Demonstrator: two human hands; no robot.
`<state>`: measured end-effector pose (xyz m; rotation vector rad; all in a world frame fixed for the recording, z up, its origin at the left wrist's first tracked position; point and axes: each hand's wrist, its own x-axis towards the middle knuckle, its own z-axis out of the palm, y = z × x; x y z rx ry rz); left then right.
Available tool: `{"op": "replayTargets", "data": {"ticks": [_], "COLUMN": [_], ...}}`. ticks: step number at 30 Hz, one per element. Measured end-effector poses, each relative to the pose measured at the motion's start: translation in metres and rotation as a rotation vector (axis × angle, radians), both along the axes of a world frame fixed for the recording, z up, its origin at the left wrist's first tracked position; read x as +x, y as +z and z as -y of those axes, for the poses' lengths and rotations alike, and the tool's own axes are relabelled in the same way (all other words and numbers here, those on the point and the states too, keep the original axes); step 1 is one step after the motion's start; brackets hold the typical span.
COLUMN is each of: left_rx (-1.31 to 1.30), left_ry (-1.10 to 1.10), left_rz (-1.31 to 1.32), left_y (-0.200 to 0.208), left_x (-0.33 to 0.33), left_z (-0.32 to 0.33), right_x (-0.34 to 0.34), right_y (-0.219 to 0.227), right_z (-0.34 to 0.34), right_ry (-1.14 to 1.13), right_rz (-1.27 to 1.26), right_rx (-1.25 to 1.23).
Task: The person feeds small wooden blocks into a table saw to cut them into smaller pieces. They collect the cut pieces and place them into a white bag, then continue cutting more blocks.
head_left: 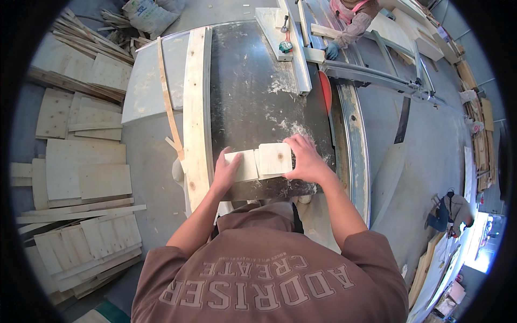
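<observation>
Two short groups of small pale wooden boards sit between my hands, over the near part of a dark saw table (253, 70). My right hand (306, 159) is closed round the edge of a rounded-corner wooden square (275, 159) with a knot in it. My left hand (228, 168) grips a second wooden square (246, 166) by its left side, thumb on top. The two squares meet near the middle, the right one overlapping or standing higher. How many pieces lie beneath them cannot be made out.
A long plank (196, 102) runs along the table's left side. Sawdust lies near a red blade guard (325, 91). Beyond stands a metal fence (299, 59), with a co-worker's gloved hand (332, 51) beside it. Stacked boards (89, 172) fill the left floor; another person (456, 210) bends at far right.
</observation>
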<state>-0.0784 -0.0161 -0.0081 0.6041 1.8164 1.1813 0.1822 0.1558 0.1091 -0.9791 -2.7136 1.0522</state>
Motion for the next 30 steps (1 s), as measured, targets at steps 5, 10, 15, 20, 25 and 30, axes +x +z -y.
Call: {"op": "replayTargets", "data": {"ticks": [5, 10, 15, 20, 25, 30], "left_rx": [0.009, 0.030, 0.019, 0.037, 0.010, 0.025], "left_ry": [-0.039, -0.053, -0.046, -0.037, -0.047, -0.037], "left_rz": [0.002, 0.025, 0.011, -0.004, -0.064, -0.075], "left_y": [-0.002, -0.001, 0.000, -0.005, -0.005, -0.012], "left_x": [-0.003, -0.003, -0.003, -0.002, -0.002, -0.004], "left_z": [-0.002, -0.001, -0.002, -0.002, -0.002, -0.001], "right_x": [-0.008, -0.005, -0.014, -0.031, -0.034, -0.036], "right_y": [-0.003, -0.012, 0.005, -0.019, -0.024, -0.020], "right_z": [0.009, 0.015, 0.030, 0.043, 0.043, 0.044], "right_ry": [0.022, 0.030, 0.022, 0.088, 0.064, 0.081], "right_rz": [0.011, 0.066, 0.118, 0.044, -0.034, -0.035], "right_rx": [-0.020, -0.018, 0.067, 0.159, 0.166, 0.159]}}
